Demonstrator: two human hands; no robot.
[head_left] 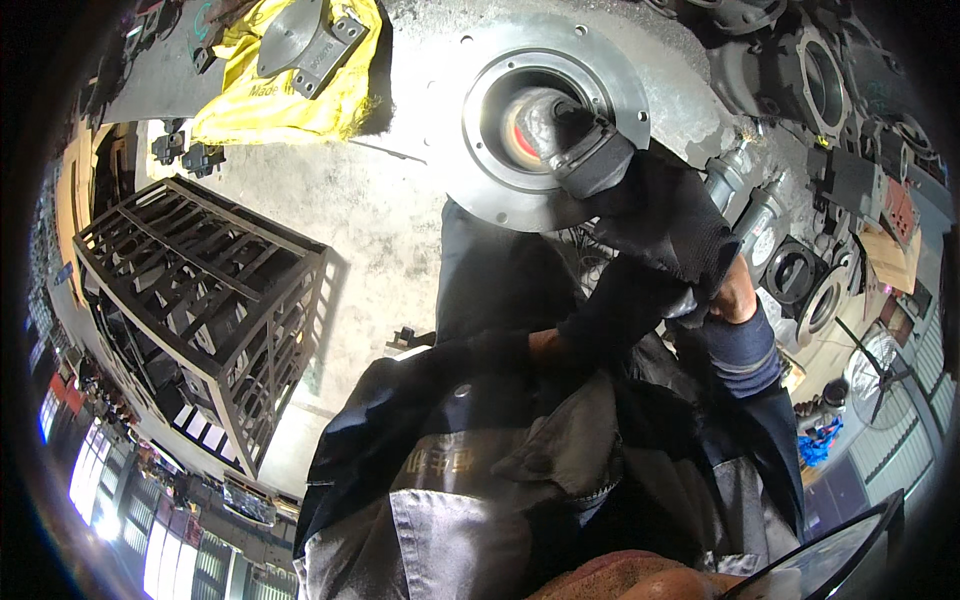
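My right hand (680, 215), in a dark knit glove, is wrapped round the body of a handheld grinder (592, 160). The grinder's grey head points left, with its blurred working end inside the bore of a round steel flange (620, 95). A red ring shows within that bore. Lower down, my left hand (630, 295), also dark-gloved, reaches across to the right and closes on the rear of the tool; its fingers are partly hidden. Bolt holes run round the flange's wide rim, which lies just beyond my knees.
A dark steel crate (215, 375) with slatted sides stands at left. A yellow bag (340, 110) with a metal part (330, 60) on it lies far left. At right are grey cylinders (730, 175), several ring-shaped castings (820, 85) and a fan (875, 380).
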